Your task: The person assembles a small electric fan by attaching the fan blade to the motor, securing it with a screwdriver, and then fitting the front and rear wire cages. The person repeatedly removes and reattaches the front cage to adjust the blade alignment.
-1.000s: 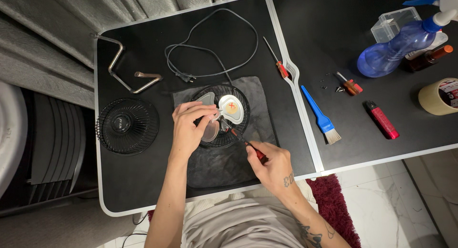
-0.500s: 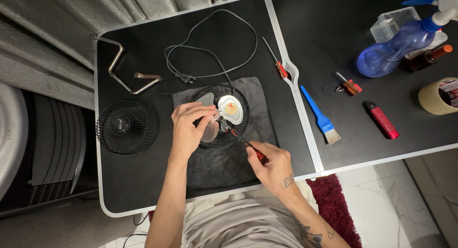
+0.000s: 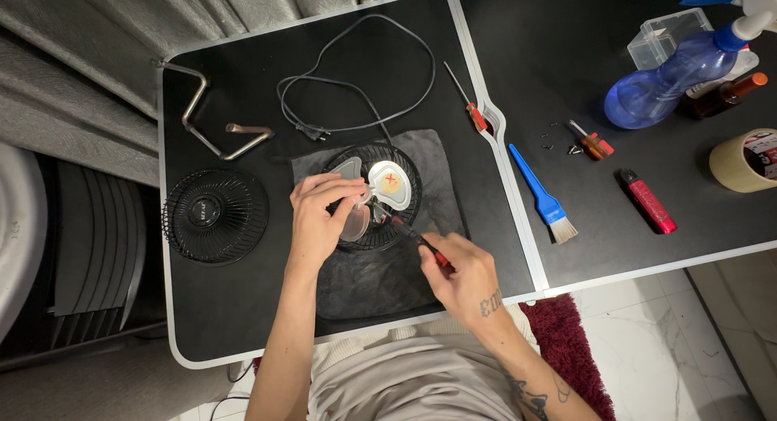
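Centrally, just below the middle of the frame, a small fan (image 3: 374,196) lies face up on a dark cloth (image 3: 380,271) spread over the black bench (image 3: 235,308). Its rear wire guard cradles pale translucent blades and a silvery hub bearing a red mark. The left hand (image 3: 318,217) rests on the fan's left side, its fingers (image 3: 344,190) curled together and pinched on one of the blades near the hub. The right hand (image 3: 461,279) sits lower right of the fan, fingers closed around the red handle of a screwdriver (image 3: 413,235), whose dark shaft slants up and left so that its tip meets the fan close to the hub.

At the left of the frame the detached front grille (image 3: 214,216) lies flat on the bench, well apart from the fan. Above it rests a bent metal stand (image 3: 212,117), and a black power cord (image 3: 356,81) loops across the upper middle, running down to the fan. A second, thin screwdriver (image 3: 468,97) lies by the seam between the two bench tops. On the right-hand bench are a blue brush (image 3: 541,196), a stubby screwdriver (image 3: 591,142) beside a few tiny screws, a red lighter (image 3: 647,201), a blue spray bottle (image 3: 676,77), a clear plastic box (image 3: 668,36) and a roll of tape (image 3: 743,162) at the right edge.
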